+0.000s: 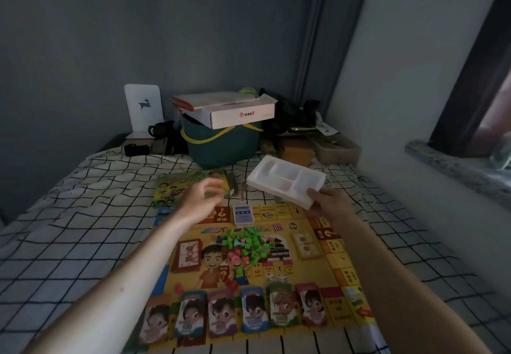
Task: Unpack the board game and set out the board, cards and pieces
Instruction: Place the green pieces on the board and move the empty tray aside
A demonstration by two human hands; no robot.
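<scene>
1. Board lies flat on the bed, which has a grid-pattern sheet.
2. Right hand pinches the near corner of the white tray, thumb on top; tray is lifted, tilted, over the board's far edge.
3. Left hand is released, fingers loosely curled, holding nothing, hovering in front of the green box that sits on the bed just beyond the board's far-left corner.
4. Blue deck sits on the board's far edge, between the two hands.
5. Red deck left of centre, yellow deck right of centre, both on the board.
6. Pile of green pieces at board centre; white dice just nearer; a few red pieces near them.
7. Row of six character-card stacks along the board's near edge.
8. Green basket at the bed's far end, white carton on top of it.
</scene>
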